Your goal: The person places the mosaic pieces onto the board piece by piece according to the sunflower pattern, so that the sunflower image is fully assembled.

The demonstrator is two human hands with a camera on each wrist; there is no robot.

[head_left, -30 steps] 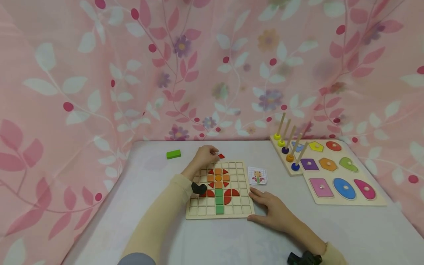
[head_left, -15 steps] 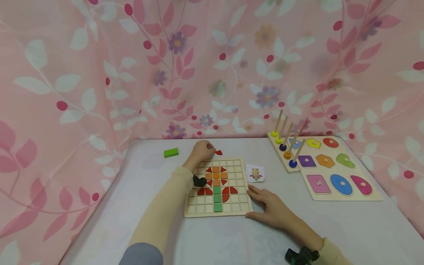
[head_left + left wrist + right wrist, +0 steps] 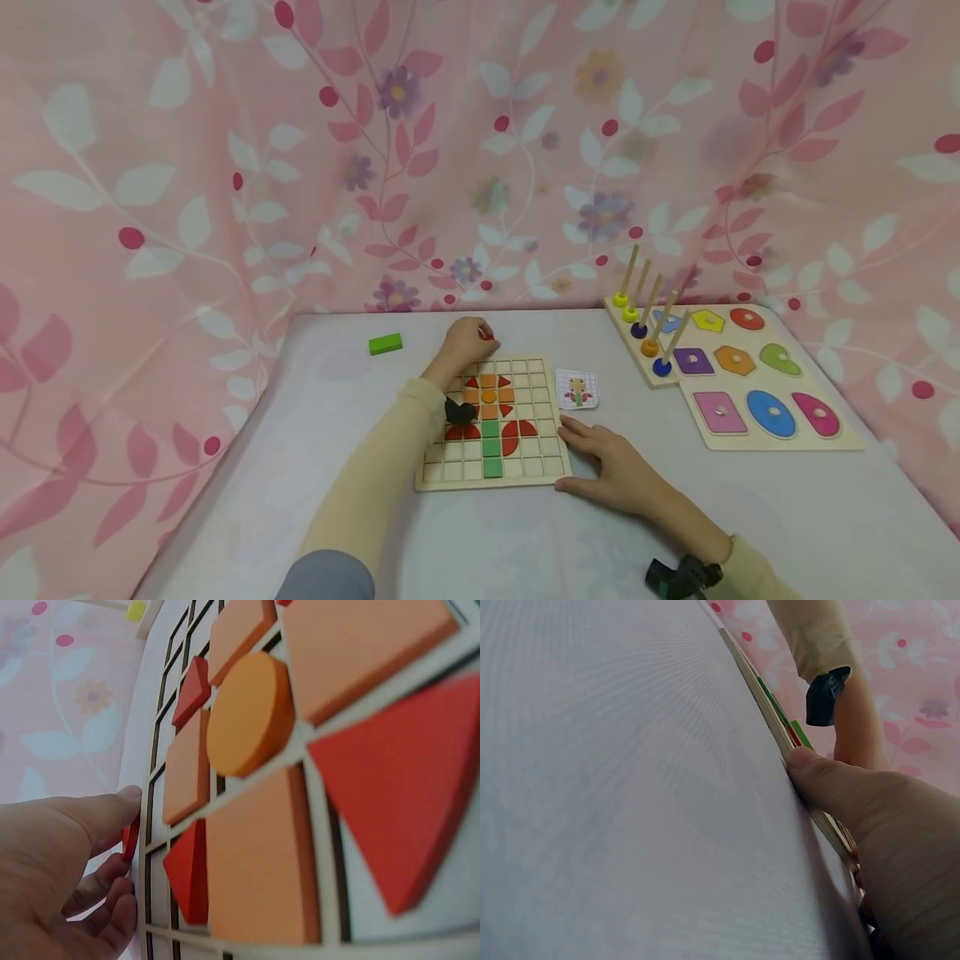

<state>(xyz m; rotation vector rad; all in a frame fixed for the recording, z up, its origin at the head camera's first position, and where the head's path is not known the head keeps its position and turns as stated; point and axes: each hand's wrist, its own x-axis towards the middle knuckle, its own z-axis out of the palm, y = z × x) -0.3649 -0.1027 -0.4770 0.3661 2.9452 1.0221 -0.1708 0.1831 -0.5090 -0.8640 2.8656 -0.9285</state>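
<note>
Just beyond the far edge of the grid board (image 3: 532, 462), my left hand (image 3: 467, 342) pinches a small red piece (image 3: 131, 836) between thumb and fingers, which hide most of it. My right hand (image 3: 618, 471) rests against the board's right edge, fingers extended and thumb at the near corner. On the board, orange squares (image 3: 488, 381) surround an orange disc (image 3: 251, 716), with red triangles (image 3: 409, 787) at the corners. Green squares (image 3: 491, 447) run down below them, flanked by red quarter-round pieces (image 3: 519, 437). A pattern card (image 3: 577, 389) lies right of the board.
A green block (image 3: 386, 344) lies at the back left. At the right stand a peg rack (image 3: 665, 382) with coloured rings and a knobbed shape puzzle (image 3: 817, 437). A floral curtain (image 3: 480, 167) hangs behind the white table (image 3: 465, 550).
My left hand has shifted right and taken hold of the red piece that lay loose beside it. The right hand stays at the board's edge. The head view has shifted slightly.
</note>
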